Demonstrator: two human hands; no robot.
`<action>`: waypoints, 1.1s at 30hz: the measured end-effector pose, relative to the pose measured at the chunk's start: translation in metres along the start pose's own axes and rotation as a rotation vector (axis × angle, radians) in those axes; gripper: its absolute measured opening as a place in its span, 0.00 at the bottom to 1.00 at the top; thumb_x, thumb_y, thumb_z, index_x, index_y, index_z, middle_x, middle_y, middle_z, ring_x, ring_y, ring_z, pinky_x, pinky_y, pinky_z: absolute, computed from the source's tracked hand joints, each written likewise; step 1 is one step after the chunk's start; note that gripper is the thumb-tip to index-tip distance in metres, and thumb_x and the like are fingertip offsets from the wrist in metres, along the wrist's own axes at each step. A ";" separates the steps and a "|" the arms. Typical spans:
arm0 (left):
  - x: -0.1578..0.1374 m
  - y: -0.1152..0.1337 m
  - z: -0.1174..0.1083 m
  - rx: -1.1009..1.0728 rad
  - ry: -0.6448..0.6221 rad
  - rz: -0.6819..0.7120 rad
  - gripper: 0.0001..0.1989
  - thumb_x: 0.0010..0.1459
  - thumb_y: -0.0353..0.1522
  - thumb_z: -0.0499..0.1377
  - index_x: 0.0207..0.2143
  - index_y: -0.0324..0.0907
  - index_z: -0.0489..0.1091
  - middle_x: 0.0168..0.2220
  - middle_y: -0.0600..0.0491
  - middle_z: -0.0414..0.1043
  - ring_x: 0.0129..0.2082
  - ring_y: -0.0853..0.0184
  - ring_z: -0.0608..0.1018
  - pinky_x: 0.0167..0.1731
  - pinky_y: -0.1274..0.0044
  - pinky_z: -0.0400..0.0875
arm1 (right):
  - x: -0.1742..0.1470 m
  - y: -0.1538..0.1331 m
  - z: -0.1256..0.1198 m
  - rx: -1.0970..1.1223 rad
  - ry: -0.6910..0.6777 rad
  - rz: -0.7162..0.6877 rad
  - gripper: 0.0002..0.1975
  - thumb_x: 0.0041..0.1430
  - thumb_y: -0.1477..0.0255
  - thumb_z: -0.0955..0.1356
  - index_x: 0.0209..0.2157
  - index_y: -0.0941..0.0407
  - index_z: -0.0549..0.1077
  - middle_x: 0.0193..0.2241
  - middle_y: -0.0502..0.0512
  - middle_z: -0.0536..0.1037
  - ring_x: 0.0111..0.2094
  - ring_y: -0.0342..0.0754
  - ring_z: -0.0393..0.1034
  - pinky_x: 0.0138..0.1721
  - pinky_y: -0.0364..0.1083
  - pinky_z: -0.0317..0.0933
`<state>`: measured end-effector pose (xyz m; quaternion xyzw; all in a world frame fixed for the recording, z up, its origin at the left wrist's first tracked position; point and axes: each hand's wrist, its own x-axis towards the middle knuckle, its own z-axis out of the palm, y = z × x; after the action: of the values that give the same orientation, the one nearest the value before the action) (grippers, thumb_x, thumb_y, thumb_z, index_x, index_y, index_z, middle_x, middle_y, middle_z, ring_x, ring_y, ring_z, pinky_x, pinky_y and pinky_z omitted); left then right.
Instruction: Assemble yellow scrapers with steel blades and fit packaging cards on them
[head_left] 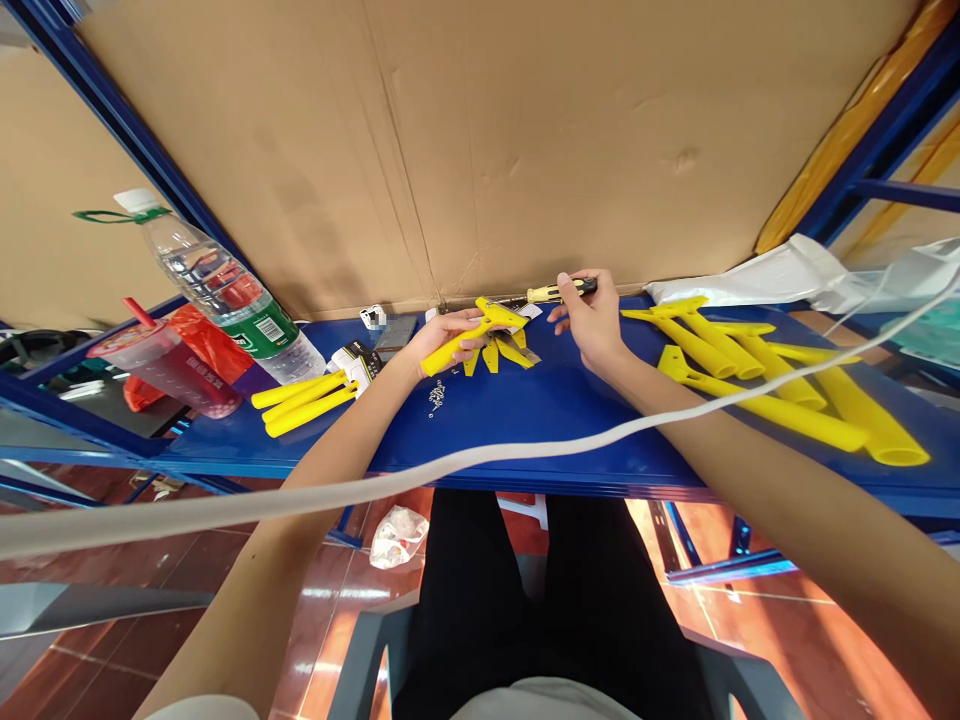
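Blue tbl [525, 410]: L fingers [459, 322] part-hide yel. tool [495, 316].

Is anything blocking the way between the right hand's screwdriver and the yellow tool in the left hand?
Nothing visible does: the screwdriver in the right hand points toward the yellow tool. The white cable crosses the view lower down.

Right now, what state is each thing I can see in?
Left hand, closed on a yellow plastic tool handle
Right hand, holding a black-and-yellow screwdriver
Clear plastic bottle with green label, capped
Pinkish see-through cup, lidded, red straw in
Small silvery metal bits, loose, scattered
Three yellow tubular handles, lying side by side
Yellow plastic pieces at right, lying loosely together
White plastic bag, crumpled, on the floor
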<state>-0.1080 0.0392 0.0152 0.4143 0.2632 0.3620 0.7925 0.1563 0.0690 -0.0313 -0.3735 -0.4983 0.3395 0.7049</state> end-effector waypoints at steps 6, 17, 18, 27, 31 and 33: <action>0.000 0.001 0.000 0.005 0.002 -0.002 0.23 0.66 0.21 0.59 0.62 0.36 0.75 0.55 0.37 0.86 0.19 0.75 0.73 0.13 0.85 0.64 | -0.002 -0.001 0.001 -0.004 -0.011 0.001 0.44 0.46 0.27 0.79 0.45 0.46 0.67 0.36 0.51 0.77 0.26 0.52 0.78 0.18 0.50 0.67; 0.001 0.001 -0.005 0.015 -0.028 0.003 0.22 0.67 0.21 0.58 0.61 0.37 0.75 0.55 0.37 0.85 0.20 0.75 0.73 0.13 0.85 0.64 | 0.001 0.001 0.000 0.012 0.009 0.002 0.43 0.46 0.27 0.80 0.44 0.46 0.68 0.35 0.49 0.76 0.26 0.51 0.80 0.16 0.48 0.65; 0.001 0.001 -0.005 0.013 -0.027 0.001 0.22 0.67 0.21 0.58 0.62 0.37 0.75 0.55 0.37 0.85 0.20 0.75 0.73 0.13 0.85 0.65 | 0.001 0.001 0.000 0.009 0.009 0.003 0.43 0.46 0.27 0.80 0.44 0.46 0.68 0.35 0.49 0.76 0.26 0.52 0.80 0.16 0.48 0.65; 0.002 0.000 -0.007 0.041 -0.055 0.012 0.21 0.68 0.21 0.59 0.61 0.35 0.76 0.56 0.35 0.85 0.21 0.75 0.73 0.14 0.85 0.66 | 0.002 0.003 0.000 -0.017 0.024 0.012 0.43 0.48 0.27 0.79 0.45 0.46 0.67 0.35 0.51 0.77 0.33 0.59 0.86 0.17 0.49 0.66; 0.001 0.000 -0.006 0.029 -0.023 -0.006 0.23 0.67 0.22 0.59 0.63 0.37 0.75 0.56 0.36 0.85 0.20 0.75 0.73 0.14 0.85 0.66 | 0.002 0.003 -0.001 -0.033 0.013 0.020 0.42 0.50 0.28 0.78 0.46 0.46 0.67 0.36 0.52 0.77 0.34 0.58 0.86 0.17 0.50 0.68; 0.001 0.000 -0.006 0.030 -0.023 -0.008 0.23 0.67 0.21 0.59 0.63 0.37 0.75 0.56 0.37 0.85 0.20 0.75 0.73 0.14 0.85 0.66 | 0.002 0.003 -0.001 -0.036 0.015 0.023 0.42 0.49 0.27 0.78 0.46 0.46 0.67 0.36 0.52 0.77 0.35 0.59 0.86 0.17 0.50 0.68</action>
<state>-0.1116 0.0431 0.0122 0.4291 0.2613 0.3500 0.7906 0.1571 0.0716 -0.0331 -0.3943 -0.4946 0.3358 0.6979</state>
